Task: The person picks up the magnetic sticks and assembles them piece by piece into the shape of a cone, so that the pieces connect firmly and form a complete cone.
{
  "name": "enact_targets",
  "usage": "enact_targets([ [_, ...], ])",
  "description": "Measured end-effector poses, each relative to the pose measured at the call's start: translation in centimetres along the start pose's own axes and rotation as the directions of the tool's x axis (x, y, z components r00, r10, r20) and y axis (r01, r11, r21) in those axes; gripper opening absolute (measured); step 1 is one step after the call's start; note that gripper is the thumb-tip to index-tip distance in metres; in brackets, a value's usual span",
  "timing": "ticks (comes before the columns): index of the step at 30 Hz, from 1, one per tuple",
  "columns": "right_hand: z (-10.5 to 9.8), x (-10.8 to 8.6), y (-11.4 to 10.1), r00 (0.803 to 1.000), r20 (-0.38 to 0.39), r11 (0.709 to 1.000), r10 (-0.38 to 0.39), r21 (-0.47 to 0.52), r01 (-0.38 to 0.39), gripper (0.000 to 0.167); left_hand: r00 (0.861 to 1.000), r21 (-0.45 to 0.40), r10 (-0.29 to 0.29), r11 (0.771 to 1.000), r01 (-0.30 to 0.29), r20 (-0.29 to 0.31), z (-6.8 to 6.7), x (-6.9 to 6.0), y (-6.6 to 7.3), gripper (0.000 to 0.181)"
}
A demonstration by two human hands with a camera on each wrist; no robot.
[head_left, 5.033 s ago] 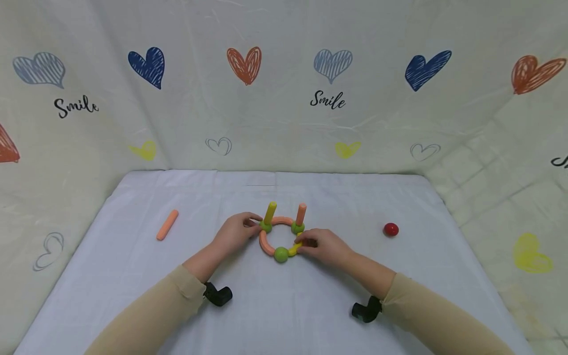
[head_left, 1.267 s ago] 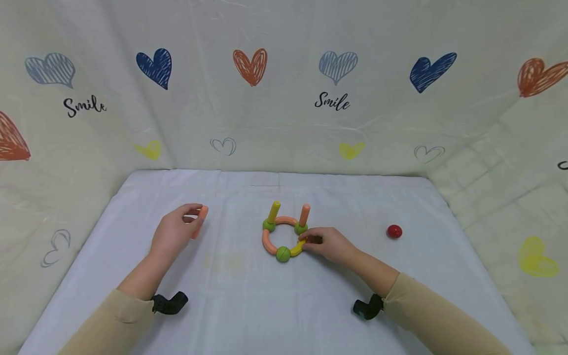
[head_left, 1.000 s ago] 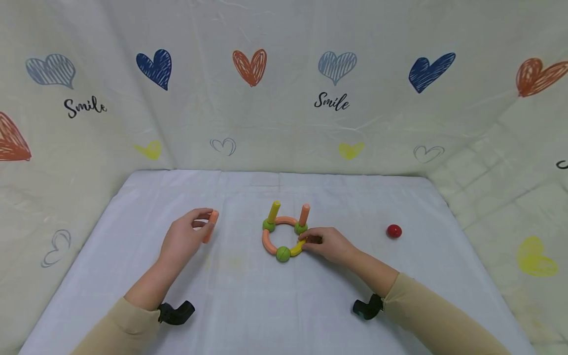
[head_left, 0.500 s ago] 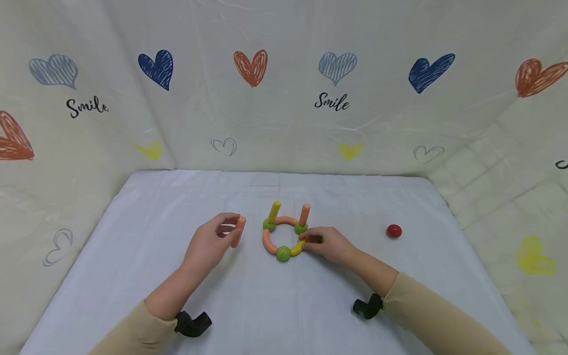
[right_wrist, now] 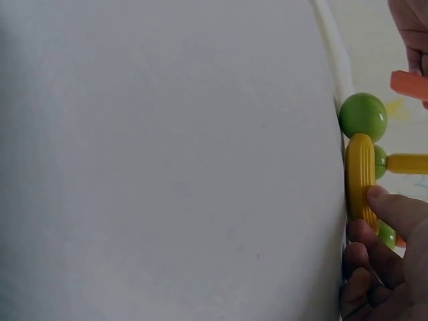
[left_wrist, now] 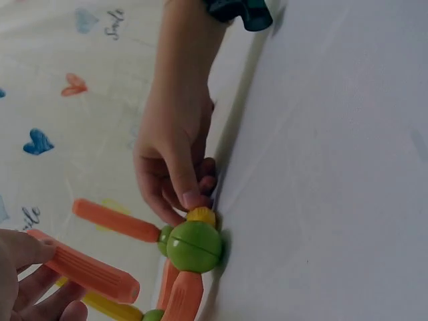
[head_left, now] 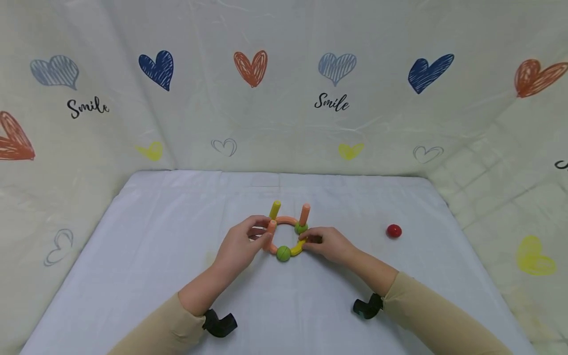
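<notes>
A ring of curved orange and yellow rods joined by green balls lies on the table. Its front green ball (head_left: 283,254) is nearest the person. At the back, a yellow rod (head_left: 275,209) and an orange rod (head_left: 304,214) stand up from the ring. My left hand (head_left: 239,244) pinches a loose orange rod (left_wrist: 93,271) between thumb and fingers, near the ring's left side. In the head view this hand hides the back left green ball. My right hand (head_left: 330,245) pinches the yellow curved rod (right_wrist: 361,177) on the ring's right side.
A red ball (head_left: 393,231) lies to the right of the ring on the white-covered table (head_left: 355,197). A cloth backdrop (head_left: 284,118) printed with hearts rises behind the table.
My left hand has let go of the ring's left side, picked up the loose orange rod from the far left and carried it right to the ring. My right hand stays on the yellow curved rod.
</notes>
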State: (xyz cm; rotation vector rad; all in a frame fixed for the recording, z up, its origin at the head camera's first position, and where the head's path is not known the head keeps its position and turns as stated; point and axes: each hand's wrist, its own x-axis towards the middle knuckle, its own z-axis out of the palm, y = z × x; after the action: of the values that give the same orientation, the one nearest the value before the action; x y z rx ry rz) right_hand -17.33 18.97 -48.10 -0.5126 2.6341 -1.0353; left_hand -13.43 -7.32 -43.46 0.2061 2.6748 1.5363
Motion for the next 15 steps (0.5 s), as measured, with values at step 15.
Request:
enact_targets([
  [15, 0.0, 0.0, 0.1, 1.000, -0.001, 1.000, 0.005, 0.017, -0.005, 0.019, 0.995, -0.148, 0.032, 0.989, -0.017, 0.099, 2.7, 0.7, 0.3, 0.030],
])
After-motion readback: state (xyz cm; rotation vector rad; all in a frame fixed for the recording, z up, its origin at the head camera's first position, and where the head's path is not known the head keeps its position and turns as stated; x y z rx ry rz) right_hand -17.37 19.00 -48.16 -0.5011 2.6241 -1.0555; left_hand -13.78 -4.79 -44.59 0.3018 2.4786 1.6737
